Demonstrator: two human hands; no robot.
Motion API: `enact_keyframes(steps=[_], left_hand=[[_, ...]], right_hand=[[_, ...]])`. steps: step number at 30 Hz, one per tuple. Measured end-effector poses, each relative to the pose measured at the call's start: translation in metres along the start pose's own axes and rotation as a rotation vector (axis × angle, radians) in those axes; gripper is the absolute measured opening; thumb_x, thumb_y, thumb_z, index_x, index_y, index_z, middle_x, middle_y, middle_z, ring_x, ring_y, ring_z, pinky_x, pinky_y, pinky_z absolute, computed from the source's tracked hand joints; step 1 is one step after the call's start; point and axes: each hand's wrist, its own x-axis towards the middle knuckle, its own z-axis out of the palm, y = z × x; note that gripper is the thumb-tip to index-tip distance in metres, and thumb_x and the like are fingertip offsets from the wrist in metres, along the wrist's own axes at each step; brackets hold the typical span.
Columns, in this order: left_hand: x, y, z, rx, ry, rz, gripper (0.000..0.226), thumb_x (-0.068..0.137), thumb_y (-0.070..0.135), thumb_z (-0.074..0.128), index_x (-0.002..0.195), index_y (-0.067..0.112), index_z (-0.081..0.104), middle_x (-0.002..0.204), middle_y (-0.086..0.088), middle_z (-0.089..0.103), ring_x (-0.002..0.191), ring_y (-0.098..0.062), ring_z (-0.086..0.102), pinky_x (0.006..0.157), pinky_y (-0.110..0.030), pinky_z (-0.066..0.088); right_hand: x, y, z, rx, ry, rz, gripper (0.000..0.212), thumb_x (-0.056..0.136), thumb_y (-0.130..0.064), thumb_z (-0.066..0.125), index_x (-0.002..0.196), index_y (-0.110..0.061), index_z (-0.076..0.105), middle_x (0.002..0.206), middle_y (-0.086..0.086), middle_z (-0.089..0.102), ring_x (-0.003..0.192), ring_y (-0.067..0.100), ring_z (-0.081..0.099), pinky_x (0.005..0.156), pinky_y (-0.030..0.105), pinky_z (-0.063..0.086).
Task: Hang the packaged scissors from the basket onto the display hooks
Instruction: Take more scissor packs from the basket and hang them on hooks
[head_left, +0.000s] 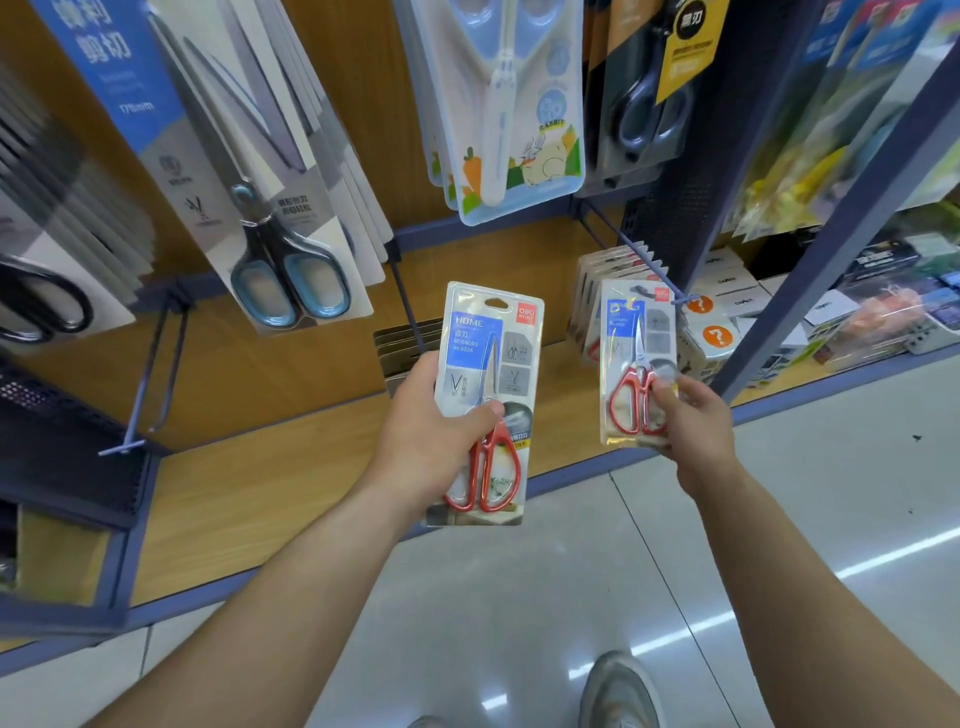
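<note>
Wood-backed shop shelving rises over a tiled floor. Fingers of the right hand pinch the lower edge of a small pack of red-handled scissors, its top at the tip of a hook carrying like packs, though I cannot tell whether it is threaded; the left hand grips a larger pack upright, near it. Hanging seems in hand: next the slot must slide back along the hook, and the larger pack needs its own.
</note>
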Motion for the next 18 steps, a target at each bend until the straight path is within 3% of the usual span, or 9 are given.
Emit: enact_keyframes(steps=[3, 7, 11, 12, 15, 18], left_hand=[[-0.001, 0.002, 0.001, 0.008, -0.001, -0.001, 0.043, 0.089, 0.025, 0.078, 0.126, 0.031, 0.057, 0.117, 0.010, 0.071, 0.100, -0.013, 0.072, 0.076, -0.031, 0.064], [-0.002, 0.003, 0.001, 0.011, -0.004, 0.002, 0.043, 0.089, 0.027, 0.079, 0.126, 0.030, 0.057, 0.117, 0.010, 0.071, 0.101, -0.012, 0.072, 0.078, -0.032, 0.064], [-0.002, 0.005, 0.000, 0.027, -0.011, -0.006, 0.041, 0.088, 0.029, 0.079, 0.124, 0.030, 0.058, 0.116, 0.010, 0.071, 0.101, -0.014, 0.072, 0.080, -0.036, 0.064], [-0.002, 0.006, 0.000, 0.037, -0.015, -0.005, 0.040, 0.088, 0.030, 0.079, 0.123, 0.031, 0.058, 0.116, 0.011, 0.071, 0.101, -0.014, 0.072, 0.080, -0.036, 0.064], [-0.003, 0.007, 0.002, 0.055, -0.035, 0.006, 0.036, 0.090, 0.031, 0.077, 0.120, 0.034, 0.058, 0.113, 0.014, 0.070, 0.099, -0.011, 0.072, 0.076, -0.031, 0.063], [-0.004, 0.006, 0.006, 0.044, -0.062, 0.023, 0.027, 0.093, 0.026, 0.074, 0.116, 0.033, 0.061, 0.111, 0.012, 0.073, 0.098, -0.008, 0.072, 0.078, -0.032, 0.063]], right_hand=[[0.013, -0.007, 0.014, -0.094, 0.020, 0.003, 0.024, 0.101, -0.034, 0.063, 0.121, -0.022, 0.068, 0.104, 0.008, 0.075, 0.083, 0.026, 0.076, 0.056, 0.034, 0.061], [0.023, -0.013, 0.027, -0.230, 0.024, 0.002, 0.020, 0.103, -0.041, 0.055, 0.113, -0.029, 0.067, 0.101, 0.003, 0.075, 0.092, 0.026, 0.074, 0.077, 0.045, 0.063], [0.023, -0.004, 0.026, -0.426, 0.032, -0.006, 0.073, 0.084, -0.062, 0.054, 0.146, -0.022, 0.051, 0.139, 0.003, 0.063, 0.131, 0.029, 0.057, 0.109, 0.051, 0.047], [0.010, -0.007, 0.026, -0.418, 0.023, -0.013, 0.072, 0.088, -0.058, 0.057, 0.148, -0.018, 0.049, 0.141, 0.003, 0.061, 0.132, 0.028, 0.055, 0.111, 0.052, 0.045], [-0.047, -0.017, 0.031, -0.205, -0.123, -0.024, 0.036, 0.104, -0.038, 0.056, 0.130, -0.013, 0.062, 0.115, 0.001, 0.072, 0.105, 0.023, 0.069, 0.095, 0.042, 0.055], [-0.099, -0.029, 0.037, -0.034, -0.441, -0.072, 0.022, 0.097, -0.032, 0.064, 0.112, -0.016, 0.068, 0.089, -0.001, 0.076, 0.080, 0.016, 0.073, 0.074, 0.032, 0.057]])
